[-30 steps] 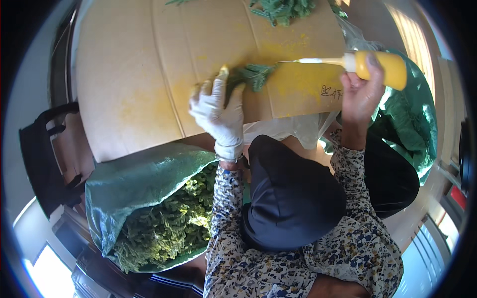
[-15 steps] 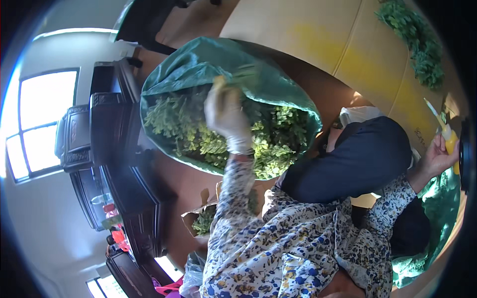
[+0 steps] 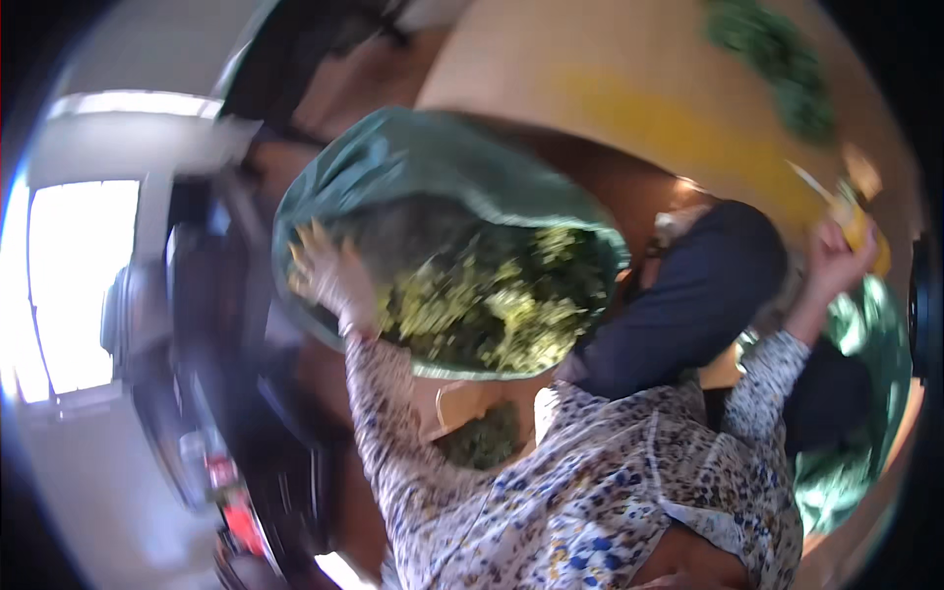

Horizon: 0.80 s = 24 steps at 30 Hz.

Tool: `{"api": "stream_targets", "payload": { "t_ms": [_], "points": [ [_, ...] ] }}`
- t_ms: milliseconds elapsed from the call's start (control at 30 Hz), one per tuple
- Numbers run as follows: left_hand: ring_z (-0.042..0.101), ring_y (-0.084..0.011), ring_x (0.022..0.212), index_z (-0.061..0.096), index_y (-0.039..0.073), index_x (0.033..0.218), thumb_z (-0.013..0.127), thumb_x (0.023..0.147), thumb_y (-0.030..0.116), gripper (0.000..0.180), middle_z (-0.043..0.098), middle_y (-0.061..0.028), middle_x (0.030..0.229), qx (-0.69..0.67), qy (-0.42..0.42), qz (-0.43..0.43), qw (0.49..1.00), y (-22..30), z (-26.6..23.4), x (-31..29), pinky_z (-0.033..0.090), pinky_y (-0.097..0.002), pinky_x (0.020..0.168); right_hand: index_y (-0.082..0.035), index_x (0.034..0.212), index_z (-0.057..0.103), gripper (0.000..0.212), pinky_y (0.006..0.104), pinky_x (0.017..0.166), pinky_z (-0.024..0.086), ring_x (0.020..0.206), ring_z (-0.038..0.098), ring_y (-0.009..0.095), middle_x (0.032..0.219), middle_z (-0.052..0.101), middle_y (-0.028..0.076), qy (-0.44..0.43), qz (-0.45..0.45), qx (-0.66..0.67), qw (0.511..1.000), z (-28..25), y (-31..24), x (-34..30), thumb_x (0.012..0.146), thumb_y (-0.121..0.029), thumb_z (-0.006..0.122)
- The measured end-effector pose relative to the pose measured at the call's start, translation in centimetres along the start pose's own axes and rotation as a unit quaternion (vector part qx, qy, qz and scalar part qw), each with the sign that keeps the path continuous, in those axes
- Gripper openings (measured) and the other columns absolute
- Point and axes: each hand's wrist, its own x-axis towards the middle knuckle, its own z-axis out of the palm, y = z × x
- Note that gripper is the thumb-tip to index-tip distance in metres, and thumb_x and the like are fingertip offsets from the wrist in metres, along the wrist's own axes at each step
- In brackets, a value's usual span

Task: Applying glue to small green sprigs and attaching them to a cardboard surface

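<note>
My left hand (image 3: 332, 273), in a pale glove with yellow fingertips, is over the left end of a big green sack (image 3: 403, 147). Its fingers are spread and nothing shows in them. Inside the sack lies a heap of green artificial pine sprigs (image 3: 492, 305), partly blurred. Off to the right, my bare right hand (image 3: 838, 258) is closed round a yellow squeeze bottle (image 3: 857, 228) with a long pale pointed nozzle tilted up and to the left.
A large cardboard sheet (image 3: 551, 59) with a yellow stain lies beyond the sack, bearing a green garland (image 3: 777, 74). More greenery (image 3: 482, 438) sits in a box near my left arm. Another green sack (image 3: 846, 462) lies right. Dark furniture (image 3: 236, 364) stands left.
My left hand has moved left from above the sack's middle, and its fingers now spread. The green sprig seen by it is gone from it. My right hand still grips the bottle. The view has shifted.
</note>
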Motion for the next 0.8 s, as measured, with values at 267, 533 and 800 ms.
{"api": "stream_targets", "payload": {
  "t_ms": [267,533,800],
  "points": [
    [0.029,-0.0347,0.132,0.034,0.016,0.141,0.052,0.087,0.046,0.065,0.031,-0.008,0.147,0.024,0.026,-0.018,0.999,9.5,-11.1,3.2,0.027,-0.0498,0.105,-0.005,0.1,0.051,0.033,0.0169,0.044,0.033,0.05,0.038,0.004,0.084,0.06,0.008,0.122,-0.075,0.132,0.981,-2.0,-3.1,3.5,0.087,-0.035,0.058],
    [0.061,-0.0283,0.099,0.06,0.0,0.111,0.06,0.07,-0.011,0.042,0.063,-0.0129,0.11,-0.53,0.138,0.223,0.807,27.0,-17.1,6.5,0.049,-0.0392,0.088,-0.011,0.094,0.053,0.025,0.0177,0.042,0.033,0.047,0.038,0.003,0.077,0.057,0.001,0.099,-0.023,0.105,0.989,-3.4,-2.4,7.1,0.088,-0.034,0.059],
    [0.065,-0.0218,0.087,0.069,0.01,0.105,0.055,0.081,0.0,0.029,0.068,-0.0087,0.097,-0.768,-0.085,0.305,0.557,52.6,-26.7,13.2,0.05,-0.0281,0.08,-0.008,0.091,0.054,0.025,0.017,0.04,0.033,0.045,0.037,0.003,0.076,0.06,0.005,0.17,-0.12,0.238,0.949,-4.9,-5.6,8.8,0.088,-0.032,0.058]
  ]
}}
